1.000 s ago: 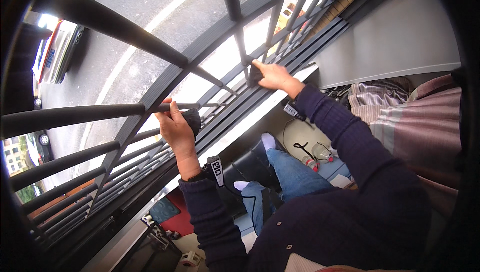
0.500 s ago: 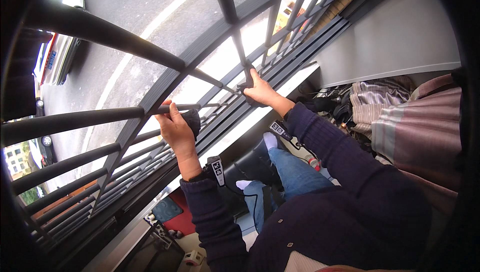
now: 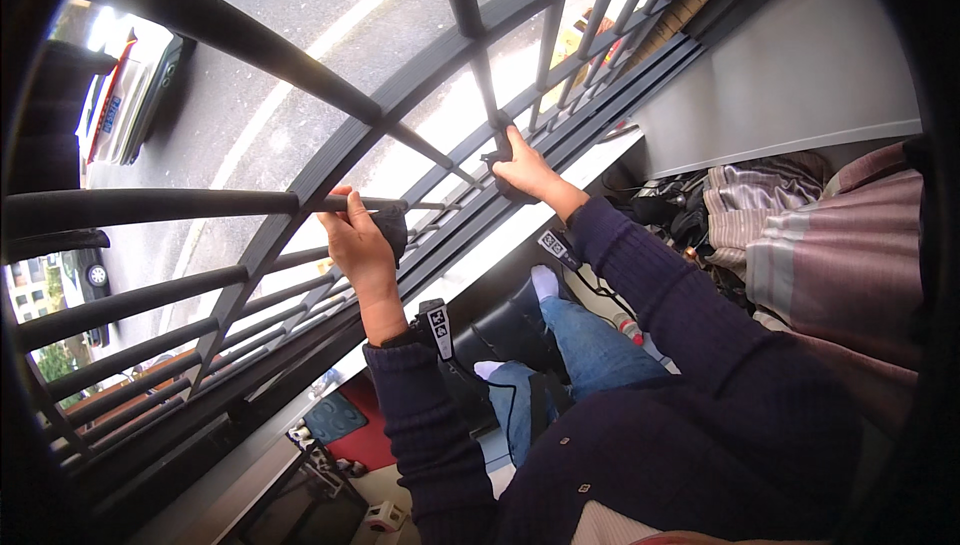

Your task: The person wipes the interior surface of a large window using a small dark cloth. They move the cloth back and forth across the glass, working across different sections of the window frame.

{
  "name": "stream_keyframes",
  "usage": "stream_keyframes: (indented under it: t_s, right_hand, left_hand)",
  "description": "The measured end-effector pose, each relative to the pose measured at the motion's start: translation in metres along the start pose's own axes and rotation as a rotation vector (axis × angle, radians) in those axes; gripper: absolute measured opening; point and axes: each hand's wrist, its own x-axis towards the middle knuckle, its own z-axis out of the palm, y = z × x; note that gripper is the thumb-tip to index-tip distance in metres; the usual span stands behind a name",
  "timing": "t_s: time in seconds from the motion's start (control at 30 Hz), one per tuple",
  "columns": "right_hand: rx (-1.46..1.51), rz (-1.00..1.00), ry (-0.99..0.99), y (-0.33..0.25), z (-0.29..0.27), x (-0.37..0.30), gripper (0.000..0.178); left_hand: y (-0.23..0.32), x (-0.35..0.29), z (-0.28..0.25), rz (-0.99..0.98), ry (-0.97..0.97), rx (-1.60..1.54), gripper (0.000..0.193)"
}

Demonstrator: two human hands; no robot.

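My left hand (image 3: 360,253) is closed round a dark grey bar of the window grille (image 3: 150,211), pinching a dark cloth (image 3: 394,231) against it. The cloth bunches out on the right of the fingers. Farther right, my right hand (image 3: 530,171) grips a second dark cloth (image 3: 516,191), wrapped about an upright bar (image 3: 484,83) near its lower end. That thumb lies along the bar. Both forearms, in dark ribbed sleeves, reach up and forward. A small device with a white marked tag (image 3: 440,333) is strapped at the left wrist, and another tag (image 3: 558,247) at the right.
Below me, my feet in pale socks are on a black padded seat (image 3: 515,330). A window track (image 3: 590,145) and white sill (image 3: 465,263) run beneath the grille. Striped curtains (image 3: 840,245) hang at right beside a grey panel (image 3: 800,65). Outside lies a road with parked cars (image 3: 150,95).
The view has shifted a little, so the grille and the cars outside sit differently in it. Both hands still hold their cloths on the bars, with only slight movement.
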Motion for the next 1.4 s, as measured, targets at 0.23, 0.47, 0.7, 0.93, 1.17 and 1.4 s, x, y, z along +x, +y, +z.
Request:
stream_keyframes:
  t_s: [0.23, 0.47, 0.7, 0.93, 1.17, 1.4]
  right_hand:
    - [-0.315, 0.12, -0.108, -0.02, 0.006, -0.018, 0.075]
    - [-0.741, -0.159, -0.056, -0.032, 0.0, -0.036, 0.064]
    - [-0.991, -0.3, -0.1, -0.022, -0.015, -0.007, 0.059]
    - [-0.999, -0.3, -0.127, -0.026, -0.018, 0.001, 0.059]
    - [-1.125, -0.398, 0.021, -0.03, 0.006, 0.004, 0.049]
    - [-1.96, -0.254, -0.388, -0.07, 0.039, 0.041, 0.016]
  left_hand:
    - [0.0, 0.001, 0.0, 0.0, 0.003, -0.034, 0.013]
    - [-0.001, 0.0, -0.001, 0.03, 0.014, 0.036, 0.013]
    - [0.001, -0.002, 0.0, 0.001, 0.014, 0.012, 0.013]
    - [0.002, 0.0, 0.0, 0.01, 0.018, 0.012, 0.013]
    - [-0.003, 0.0, 0.0, 0.038, 0.021, 0.007, 0.014]
    - [-0.002, -0.001, 0.0, 0.024, 0.015, 0.014, 0.014]
